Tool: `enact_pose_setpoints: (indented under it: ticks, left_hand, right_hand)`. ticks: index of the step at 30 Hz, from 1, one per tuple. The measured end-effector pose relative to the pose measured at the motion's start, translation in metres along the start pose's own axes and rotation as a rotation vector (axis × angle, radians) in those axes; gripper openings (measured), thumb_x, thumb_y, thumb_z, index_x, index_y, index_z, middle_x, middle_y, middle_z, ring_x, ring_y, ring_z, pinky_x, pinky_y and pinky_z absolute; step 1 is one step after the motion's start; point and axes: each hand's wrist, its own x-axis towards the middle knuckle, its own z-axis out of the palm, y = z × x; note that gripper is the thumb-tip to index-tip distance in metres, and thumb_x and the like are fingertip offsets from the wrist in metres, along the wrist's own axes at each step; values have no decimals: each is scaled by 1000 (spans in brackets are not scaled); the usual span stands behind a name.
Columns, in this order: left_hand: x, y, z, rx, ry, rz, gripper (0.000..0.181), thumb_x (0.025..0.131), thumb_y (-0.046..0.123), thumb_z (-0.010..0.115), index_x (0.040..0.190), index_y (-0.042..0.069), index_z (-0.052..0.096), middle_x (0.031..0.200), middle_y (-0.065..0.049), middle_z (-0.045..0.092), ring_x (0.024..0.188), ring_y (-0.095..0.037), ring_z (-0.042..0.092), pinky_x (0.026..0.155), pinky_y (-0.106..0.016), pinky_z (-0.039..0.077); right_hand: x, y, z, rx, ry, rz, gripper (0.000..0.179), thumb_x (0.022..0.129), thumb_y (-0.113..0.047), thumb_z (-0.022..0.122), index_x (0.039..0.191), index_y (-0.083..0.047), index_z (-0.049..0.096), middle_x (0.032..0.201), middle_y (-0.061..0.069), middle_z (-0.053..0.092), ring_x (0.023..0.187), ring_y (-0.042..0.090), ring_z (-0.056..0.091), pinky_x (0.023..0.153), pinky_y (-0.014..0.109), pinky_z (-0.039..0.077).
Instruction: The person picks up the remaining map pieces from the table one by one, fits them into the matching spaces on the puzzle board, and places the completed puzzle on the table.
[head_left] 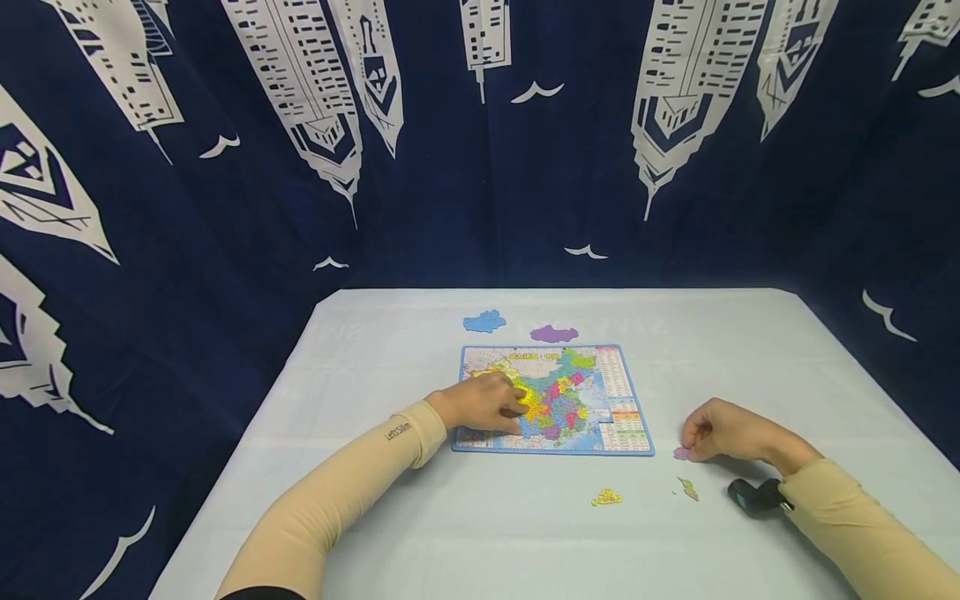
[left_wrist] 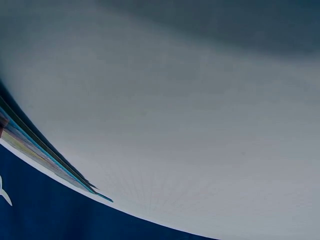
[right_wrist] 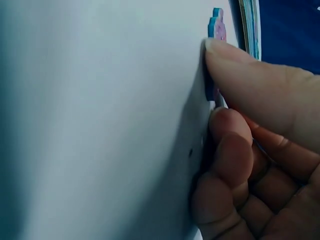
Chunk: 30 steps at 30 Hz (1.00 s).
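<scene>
My left hand (head_left: 487,404) rests on the left part of a map puzzle board (head_left: 630,400), its thumb and fingers spread apart with a gap between them. The board carries a colourful map with a text panel down its right side. In the left wrist view only the edge of the board (left_wrist: 55,162) shows. To the right of the board, my right hand (head_left: 723,433) pinches a small purple puzzle piece (head_left: 681,453) close to the tabletop. The right wrist view shows the thumb on this piece (right_wrist: 220,31), which has a blue edge; its lower part is hidden.
Beyond the board lie a blue piece (head_left: 484,322) and a purple piece (head_left: 554,334). On the near side are a yellow piece (head_left: 607,497) and a narrow green piece (head_left: 688,489). A black wrist device (head_left: 753,497) sits by the right sleeve. Dark printed curtains (head_left: 480,200) stand behind the white table (head_left: 420,533).
</scene>
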Motion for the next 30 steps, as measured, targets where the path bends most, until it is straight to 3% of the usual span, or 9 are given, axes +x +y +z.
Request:
enact_pose_setpoints:
  ticks: [6, 13, 19, 25, 30]
  left_hand:
    - [0, 0, 0, -11, 5, 9, 43, 92, 39, 72, 126, 13, 69, 140, -11, 60, 100, -14, 67, 110, -30, 44]
    - [0, 0, -1, -11, 17, 10, 43, 92, 39, 72, 126, 12, 70, 139, -12, 61, 88, -11, 66, 109, -30, 45]
    - [0, 1, 1, -9, 5, 17, 44, 92, 40, 71, 126, 13, 69, 140, -11, 60, 94, -13, 67, 113, -31, 42]
    - [-1, 1, 2, 0, 5, 9, 44, 93, 40, 70, 127, 13, 69, 141, -11, 60, 110, -16, 66, 112, -31, 43]
    - [-1, 1, 0, -2, 7, 12, 43, 93, 39, 70, 127, 13, 69, 141, -11, 60, 120, -19, 63, 111, -31, 45]
  right_hand:
    - [-2, -2, 2, -39, 27, 37, 21, 79, -18, 83, 77, -5, 66, 68, -3, 52, 66, 10, 47, 60, 22, 38]
    - [-1, -2, 0, -61, 36, 9, 24, 79, -21, 83, 77, -5, 65, 68, -4, 52, 64, 8, 46, 59, 22, 37]
    - [0, 3, 0, 10, 6, -2, 23, 81, -21, 82, 81, -4, 67, 68, -4, 51, 64, 8, 45, 58, 22, 37]
    - [0, 12, -5, 53, -17, -67, 3, 86, -5, 73, 85, -5, 70, 71, -6, 54, 67, 5, 47, 61, 21, 39]
    - [1, 15, -8, 98, -28, -64, 1, 87, -4, 70, 88, -5, 71, 73, -5, 57, 68, 5, 50, 62, 22, 42]
